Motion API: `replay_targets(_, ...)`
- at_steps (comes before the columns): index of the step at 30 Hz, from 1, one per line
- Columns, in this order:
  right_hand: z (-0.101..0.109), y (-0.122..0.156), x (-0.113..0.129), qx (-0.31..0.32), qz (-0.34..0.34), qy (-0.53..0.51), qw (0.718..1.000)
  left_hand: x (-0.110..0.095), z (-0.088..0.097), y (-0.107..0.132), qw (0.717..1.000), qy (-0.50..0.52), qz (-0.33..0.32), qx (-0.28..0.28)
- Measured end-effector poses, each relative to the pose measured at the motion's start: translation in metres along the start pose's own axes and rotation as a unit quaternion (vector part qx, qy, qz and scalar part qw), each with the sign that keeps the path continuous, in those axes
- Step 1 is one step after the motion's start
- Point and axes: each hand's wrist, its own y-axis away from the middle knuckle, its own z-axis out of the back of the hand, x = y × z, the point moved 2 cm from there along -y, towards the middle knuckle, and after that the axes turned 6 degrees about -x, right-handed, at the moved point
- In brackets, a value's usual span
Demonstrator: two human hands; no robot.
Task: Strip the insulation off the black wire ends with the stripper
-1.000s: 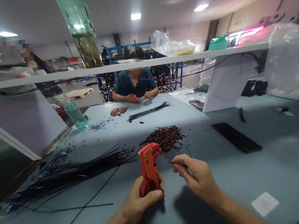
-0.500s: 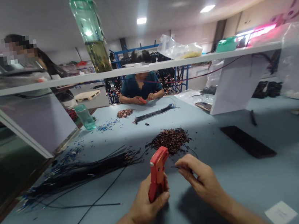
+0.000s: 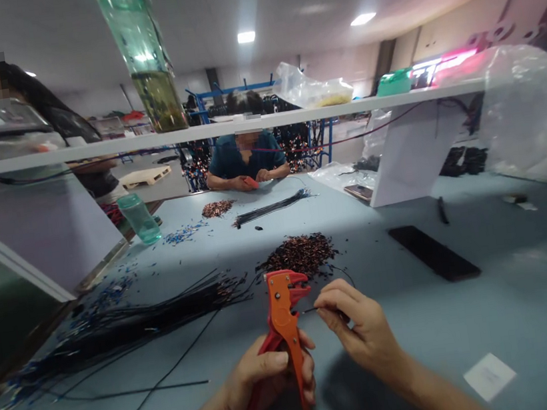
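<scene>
My left hand [image 3: 275, 373] is wrapped round the handles of an orange and red wire stripper [image 3: 283, 311], held upright with its jaws facing right. To the right of the tool, my right hand [image 3: 357, 322] pinches a thin black wire [image 3: 310, 310]. The wire's short end points left, close beside the tool's body, just below the jaws. Behind the stripper lies a heap of dark and coppery cut ends [image 3: 300, 255]. A large bundle of black wires [image 3: 167, 318] stretches across the table on the left, with a few loose wires in front of it.
A black phone [image 3: 434, 252] and a white paper slip [image 3: 490, 376] lie to the right. Across the table sits a person [image 3: 247, 158] holding a red tool. Between us are a smaller wire bundle [image 3: 271, 208] and a green bottle [image 3: 139, 219]. A white shelf [image 3: 223, 129] spans above the table.
The wire stripper has turned in my left hand, so its orange side and jaws now show. My right hand with the wire stays close by. The view has shifted slightly to the right.
</scene>
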Motion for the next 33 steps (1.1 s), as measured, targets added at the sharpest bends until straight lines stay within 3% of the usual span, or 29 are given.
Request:
replay_targets(7,-0.001,0.004,-0.002,-0.002,-0.006,0.038,0.999,0.002,0.0,-0.001,0.999,-0.044,0.003,-0.003)
replay_targets(12,-0.002,0.004,-0.003,0.029,-0.091,0.045,0.994,-0.001,0.0,-0.001,0.974,-0.198,-0.094,-0.054)
replay_targets(14,-0.003,0.004,-0.006,0.051,-0.163,0.016,0.985,-0.006,0.001,0.0,0.929,-0.316,-0.167,-0.099)
replay_targets(17,-0.008,0.005,-0.011,0.088,-0.279,-0.058,0.955,-0.015,0.001,0.002,0.802,-0.513,-0.269,-0.145)
replay_targets(21,-0.015,0.01,-0.015,0.1,-0.428,-0.21,0.874,-0.017,-0.001,0.002,0.63,-0.684,-0.341,-0.137)
replay_targets(23,-0.017,0.012,-0.015,0.092,-0.484,-0.277,0.825,-0.015,-0.002,0.001,0.564,-0.733,-0.36,-0.126)
replay_targets(26,-0.019,0.014,-0.013,0.1,-0.513,-0.331,0.786,-0.013,-0.002,0.0,0.517,-0.758,-0.375,-0.129)
replay_targets(33,-0.021,0.016,-0.014,0.115,-0.514,-0.334,0.782,-0.015,-0.006,0.003,0.469,-0.779,-0.397,-0.126)
